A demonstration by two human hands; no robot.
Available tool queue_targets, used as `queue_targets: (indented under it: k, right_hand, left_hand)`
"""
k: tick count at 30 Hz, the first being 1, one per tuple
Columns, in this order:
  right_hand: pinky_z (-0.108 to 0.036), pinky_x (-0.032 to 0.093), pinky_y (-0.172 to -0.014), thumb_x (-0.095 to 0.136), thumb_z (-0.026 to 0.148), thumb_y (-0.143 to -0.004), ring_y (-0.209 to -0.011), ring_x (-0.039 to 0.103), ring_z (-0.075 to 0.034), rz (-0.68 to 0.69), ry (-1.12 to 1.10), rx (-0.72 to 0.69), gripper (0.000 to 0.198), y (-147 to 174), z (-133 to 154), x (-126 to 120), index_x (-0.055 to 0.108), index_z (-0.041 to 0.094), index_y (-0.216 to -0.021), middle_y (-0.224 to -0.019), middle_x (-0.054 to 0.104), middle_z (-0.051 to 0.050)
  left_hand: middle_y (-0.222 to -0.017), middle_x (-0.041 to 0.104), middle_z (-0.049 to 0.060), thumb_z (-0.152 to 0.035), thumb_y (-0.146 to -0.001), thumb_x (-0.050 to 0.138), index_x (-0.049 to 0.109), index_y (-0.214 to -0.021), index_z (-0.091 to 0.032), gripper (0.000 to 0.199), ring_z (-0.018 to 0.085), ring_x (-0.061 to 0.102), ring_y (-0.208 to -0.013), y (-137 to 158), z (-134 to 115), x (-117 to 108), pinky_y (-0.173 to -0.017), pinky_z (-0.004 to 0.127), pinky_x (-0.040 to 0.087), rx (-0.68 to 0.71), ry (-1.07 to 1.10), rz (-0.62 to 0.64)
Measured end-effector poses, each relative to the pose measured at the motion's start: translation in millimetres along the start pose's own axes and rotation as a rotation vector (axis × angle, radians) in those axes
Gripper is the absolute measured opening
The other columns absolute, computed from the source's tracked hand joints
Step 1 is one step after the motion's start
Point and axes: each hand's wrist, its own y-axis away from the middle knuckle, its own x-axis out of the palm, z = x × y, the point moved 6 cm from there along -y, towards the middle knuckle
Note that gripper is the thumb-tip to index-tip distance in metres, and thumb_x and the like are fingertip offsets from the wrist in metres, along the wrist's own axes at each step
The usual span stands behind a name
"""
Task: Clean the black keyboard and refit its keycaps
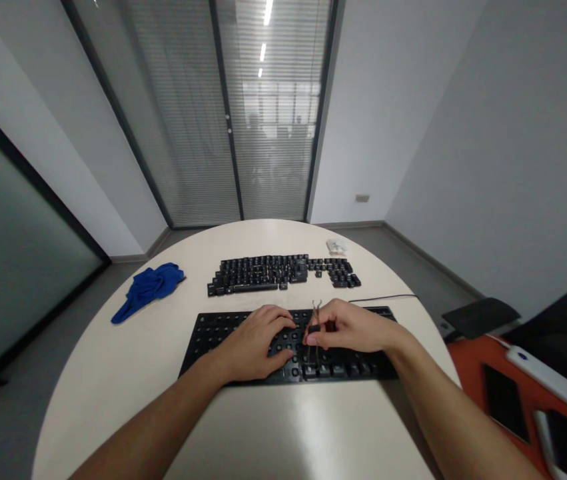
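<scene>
A black keyboard (213,333) lies in front of me. Much of its left side shows bare key sockets, while a row of keycaps (338,370) sits along its near right edge. My left hand (262,341) rests on the middle of the board with its fingers spread, holding nothing. Just to the right, my right hand (346,325) is closed on a thin wire keycap puller (317,313), held upright with its lower end at the keys. Fingers partly hide the puller and the keys under it. Behind the board, loose black keycaps (263,272) are laid out in keyboard order.
A crumpled blue cloth (153,288) lies at the left of the round table (108,373). A small clear packet (336,247) is at the back right. The keyboard cable (383,297) runs off the right edge. An orange chair (478,363) holds a power strip (548,377) and phones.
</scene>
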Motion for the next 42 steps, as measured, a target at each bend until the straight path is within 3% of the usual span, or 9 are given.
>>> queue_targets:
  k: [13, 21, 29, 35, 42]
  right_hand:
    - [-0.022, 0.04, -0.054, 0.067, 0.051, -0.086, -0.06, 0.056, -0.012, 0.077, 0.044, -0.005, 0.04, 2, 6, 9, 0.079, 0.014, -0.087, -0.069, 0.07, -0.003]
    - [-0.024, 0.048, -0.07, 0.073, 0.048, -0.082, -0.079, 0.066, -0.016, 0.143, 0.029, -0.142, 0.034, 4, 29, 13, 0.082, 0.018, -0.096, -0.088, 0.073, -0.007]
    - [-0.024, 0.05, -0.064, 0.078, 0.046, -0.077, -0.073, 0.069, -0.018, 0.098, -0.072, 0.045, 0.037, 4, -3, 5, 0.08, 0.016, -0.097, -0.085, 0.077, -0.006]
    - [-0.022, 0.046, -0.058, 0.076, 0.047, -0.078, -0.066, 0.064, -0.013, 0.154, -0.173, 0.059, 0.039, -2, -14, 5, 0.078, 0.013, -0.096, -0.084, 0.076, -0.005]
    - [-0.023, 0.048, -0.06, 0.08, 0.049, -0.073, -0.065, 0.065, -0.014, 0.1, -0.246, 0.077, 0.043, -3, -23, -3, 0.078, 0.013, -0.095, -0.077, 0.075, -0.004]
  left_hand:
    - [-0.121, 0.059, 0.01, -0.024, -0.083, 0.065, 0.058, -0.114, -0.022, 0.032, 0.028, 0.052, -0.118, -1, 0, 0, -0.105, 0.046, 0.042, -0.013, 0.023, -0.013]
    - [-0.121, 0.06, 0.01, -0.024, -0.081, 0.067, 0.058, -0.115, -0.021, 0.035, 0.028, 0.051, -0.117, -1, 1, 1, -0.104, 0.045, 0.043, -0.027, 0.026, -0.008]
    - [-0.123, 0.058, 0.011, -0.024, -0.079, 0.068, 0.057, -0.117, -0.021, 0.039, 0.028, 0.051, -0.118, 1, -1, 0, -0.105, 0.046, 0.042, -0.008, 0.008, -0.002]
    - [-0.124, 0.057, 0.011, -0.038, -0.071, 0.08, 0.054, -0.121, -0.021, 0.058, 0.03, 0.05, -0.118, 1, -1, 3, -0.105, 0.047, 0.042, 0.017, -0.001, 0.034]
    - [-0.122, 0.058, 0.011, -0.038, -0.072, 0.079, 0.054, -0.121, -0.022, 0.058, 0.031, 0.051, -0.117, 1, -2, 2, -0.103, 0.046, 0.043, 0.015, 0.012, 0.026]
